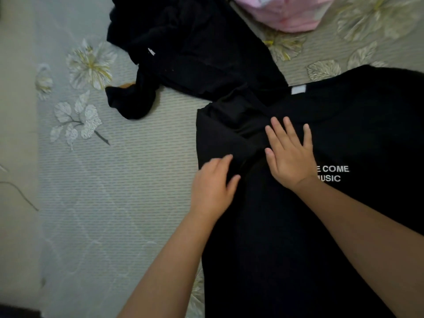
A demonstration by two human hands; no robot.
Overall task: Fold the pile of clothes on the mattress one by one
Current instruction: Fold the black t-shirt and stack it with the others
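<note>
A black T-shirt (344,125) with white lettering lies spread on the mattress (137,180), filling the right half of the view. Its left sleeve is folded inward over the body. My right hand (290,152) lies flat on the shirt with straight, spread fingers, pressing on the folded sleeve. My left hand (212,184) rests at the shirt's left edge; its fingertips and thumb touch the fold of the sleeve, and whether they pinch the cloth I cannot tell.
A crumpled black garment (190,49) lies at the top centre, one end trailing left. A pink garment (282,12) sits at the top edge. The flower-patterned mattress cover shows at left, with the mattress's left edge (37,157) beside a pale floor.
</note>
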